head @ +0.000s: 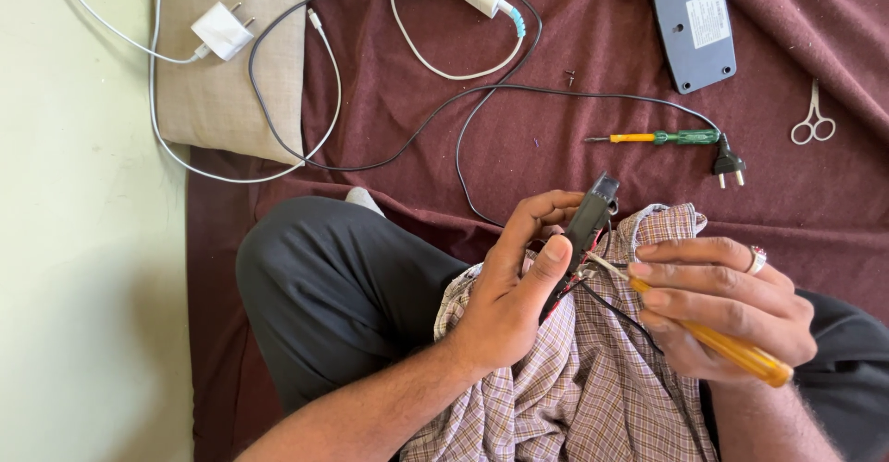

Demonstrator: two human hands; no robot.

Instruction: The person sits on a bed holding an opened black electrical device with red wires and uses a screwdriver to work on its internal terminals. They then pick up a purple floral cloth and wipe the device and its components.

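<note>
Both hands work over a checked shirt (593, 397) at the bottom of the frame.

At lower centre the left hand (509, 286) is clenched around a small black device (585, 226) with loose wires, thumb pressed on its side; just to its right, the right hand (722, 305) grips a yellow-handled screwdriver (732, 351), tip at the device. Farther back on the maroon cloth (556, 138), from upper left: a white charger (222, 30) on a beige cushion (218, 92), a green and yellow screwdriver (662, 136), a black plug (728, 164), a grey case (693, 22), small scissors (813, 121).
</note>
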